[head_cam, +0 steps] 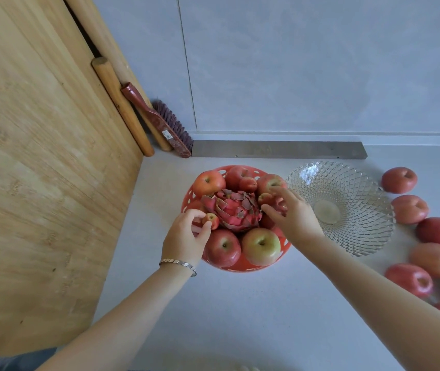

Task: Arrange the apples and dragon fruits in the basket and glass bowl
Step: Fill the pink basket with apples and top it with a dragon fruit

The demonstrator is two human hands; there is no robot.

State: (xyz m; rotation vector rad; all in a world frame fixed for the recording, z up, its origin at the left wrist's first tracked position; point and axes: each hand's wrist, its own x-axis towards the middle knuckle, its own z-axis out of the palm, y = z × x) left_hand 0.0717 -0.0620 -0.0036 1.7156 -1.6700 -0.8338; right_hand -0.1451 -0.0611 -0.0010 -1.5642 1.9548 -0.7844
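In the orange basket (243, 265), mid-surface: one dragon fruit (233, 211) at centre, ringed by large apples up to the rim.

Glass bowl (347, 188): just right of the basket, holding nothing. Loose apples (399, 180): scattered on the surface (240, 317) further right.

Risks:
- The basket is heaped. A fruit pressed into a gap could likely push a rim apple out onto the surface.
- The dragon fruit's scales are thin and may tear if crowded.
- The right forearm crosses close by the bowl, so a wide swing could knock the glass.

Left hand (184, 236): wrist bent down, thumb and forefinger pinching a small apple (211, 220) against the dragon fruit's left side.

Right hand (293, 212): reached in from the right, palm down, fingers and thumb apparently closed round a second small apple (269, 200).
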